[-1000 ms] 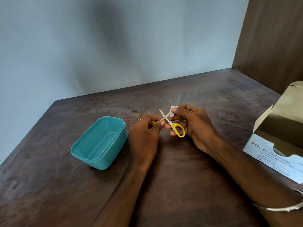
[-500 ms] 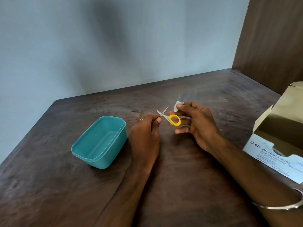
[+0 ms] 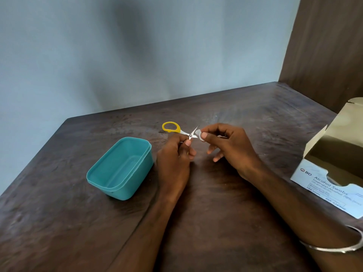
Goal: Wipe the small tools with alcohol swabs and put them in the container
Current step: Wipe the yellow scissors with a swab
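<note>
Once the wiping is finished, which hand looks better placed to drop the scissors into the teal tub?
Probably the left hand: it already grips the scissors and sits right beside the teal tub. The right hand is farther off and pinches the swab.

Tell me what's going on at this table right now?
A person is cleaning small scissors with yellow handles. The left hand grips them near the pivot, blades open, while the right hand pinches a white swab against one blade. The teal container sits at the left with nothing visible inside, and an open alcohol swab box lies at the right.
</note>
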